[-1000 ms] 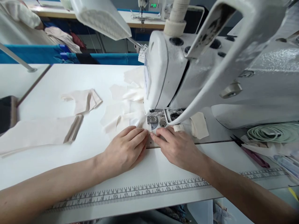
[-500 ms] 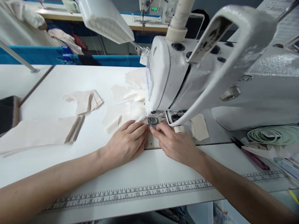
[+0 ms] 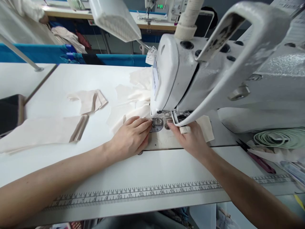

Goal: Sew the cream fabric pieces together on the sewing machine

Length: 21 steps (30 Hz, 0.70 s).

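Observation:
My left hand (image 3: 130, 136) rests just left of the presser foot (image 3: 157, 122), its fingers together over the edge of the cream fabric (image 3: 128, 109). Whether the fingertips pinch the cloth is hidden. My right hand (image 3: 192, 136) is under the lever of the white sewing machine (image 3: 166, 73), right of the foot, thumb and index finger apart. Its other fingers are hidden behind the machine's parts. A cream piece (image 3: 206, 128) lies behind that hand, on the machine bed.
Stacked cream pieces (image 3: 45, 132) and a smaller pile (image 3: 91, 101) lie at left. Dark-red-handled snips (image 3: 260, 162) and a coil of pale green cord (image 3: 278, 138) are at right. A lamp (image 3: 115, 20) hangs above; a ruler strip (image 3: 143, 194) runs along the front edge.
My right hand has moved right, away from the presser foot and my left hand, uncovering the metal plate. My left hand stays beside the foot. The whole view has shifted slightly.

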Each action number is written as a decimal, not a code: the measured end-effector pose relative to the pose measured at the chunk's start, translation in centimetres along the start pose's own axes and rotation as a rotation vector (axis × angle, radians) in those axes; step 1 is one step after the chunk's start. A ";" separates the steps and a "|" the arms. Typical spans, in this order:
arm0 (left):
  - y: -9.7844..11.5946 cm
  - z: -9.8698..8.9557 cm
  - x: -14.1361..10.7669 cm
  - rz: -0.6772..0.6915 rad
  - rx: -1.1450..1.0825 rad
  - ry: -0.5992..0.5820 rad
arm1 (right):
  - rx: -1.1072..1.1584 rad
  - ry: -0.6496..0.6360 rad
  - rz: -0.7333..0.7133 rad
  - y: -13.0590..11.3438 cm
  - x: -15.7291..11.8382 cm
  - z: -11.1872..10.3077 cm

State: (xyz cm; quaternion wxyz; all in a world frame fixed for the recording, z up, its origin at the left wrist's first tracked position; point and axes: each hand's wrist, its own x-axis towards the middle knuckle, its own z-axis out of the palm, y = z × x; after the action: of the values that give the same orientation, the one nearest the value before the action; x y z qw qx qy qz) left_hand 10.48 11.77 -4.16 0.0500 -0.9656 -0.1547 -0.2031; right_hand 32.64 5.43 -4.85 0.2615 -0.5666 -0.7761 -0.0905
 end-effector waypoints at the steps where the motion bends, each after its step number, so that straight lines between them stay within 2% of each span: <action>1: 0.0 0.0 0.0 -0.001 -0.003 -0.003 | 0.023 0.000 0.022 0.4 0.1 0.2; 6: 0.4 0.0 0.0 -0.009 0.012 0.016 | 0.034 0.017 0.040 1.3 0.4 0.6; 16: -0.4 0.1 -0.3 -0.045 -0.042 -0.004 | 0.003 -0.001 -0.028 0.8 -0.3 -0.3; 18: -0.9 -0.3 -0.3 -0.104 -0.070 0.018 | 0.025 -0.036 -0.044 0.8 -0.4 -0.4; 21: -2.2 -0.9 0.3 -0.314 -0.043 -0.016 | 0.055 -0.070 -0.068 0.6 -0.4 -0.5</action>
State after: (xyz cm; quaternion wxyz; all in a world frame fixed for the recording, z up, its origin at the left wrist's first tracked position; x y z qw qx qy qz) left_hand 9.64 13.82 -3.12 -0.0044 -0.9319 -0.3000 -0.2038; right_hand 33.44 5.06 -4.73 0.2465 -0.5354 -0.8057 -0.0582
